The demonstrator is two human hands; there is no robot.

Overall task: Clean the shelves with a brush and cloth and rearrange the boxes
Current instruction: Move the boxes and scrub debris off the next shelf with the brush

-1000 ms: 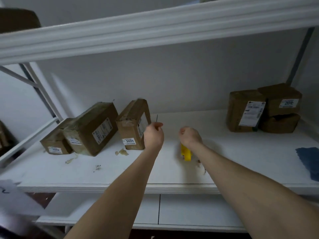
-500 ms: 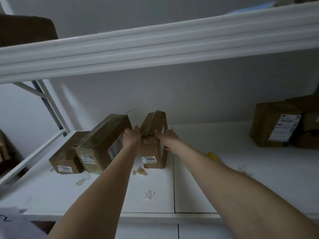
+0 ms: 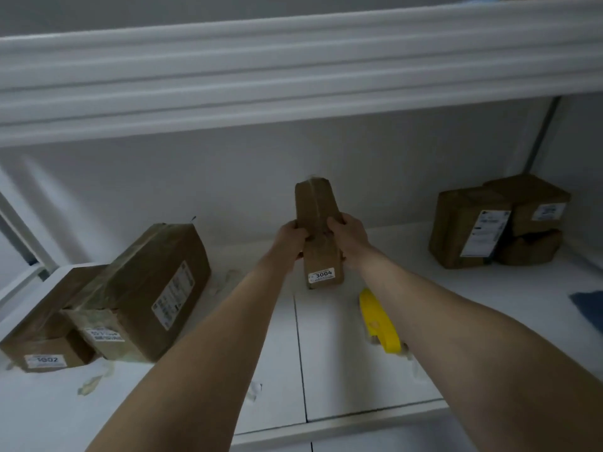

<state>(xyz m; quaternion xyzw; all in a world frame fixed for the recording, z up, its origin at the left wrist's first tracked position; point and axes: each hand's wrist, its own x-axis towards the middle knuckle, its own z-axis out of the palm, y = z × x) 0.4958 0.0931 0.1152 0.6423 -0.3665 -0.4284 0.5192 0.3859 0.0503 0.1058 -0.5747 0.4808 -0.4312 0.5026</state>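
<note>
Box 3004 [image 3: 321,203], centre of the frame, held between both my hands. My left hand [image 3: 290,238] curls round its left side and my right hand [image 3: 349,238] round its right side, both gripping about midway along its length. The box is tilted away from me, its far end highest. A white label [image 3: 321,275] faces me at its lower end. Whether that end touches the shelf [image 3: 342,370] I cannot tell.

Brush [image 3: 380,321]: yellow, lying on the shelf just below and right of box 3004, partly hidden behind my right forearm [image 3: 456,337]. Its bristles are not clear to me.

Cloth [image 3: 589,308]: blue, flat on the shelf at the right edge of the frame, only a corner in view, well apart from my hands.

Left of the frame: a big box [image 3: 156,282] sits tilted, touching box 1002 [image 3: 45,340], which lies in the lower left with its label toward me.

Right of the frame, by the back wall: three boxes [image 3: 466,230] in a tight group. One stands with a white label on its front, and the other two are stacked just beside it.

Scraps [image 3: 91,384]: pale bits lying on the shelf in front of the big box, with another near the seam [image 3: 301,370] between the shelf panels.

Upper shelf [image 3: 293,76]: its white front edge crosses the top of the frame.
</note>
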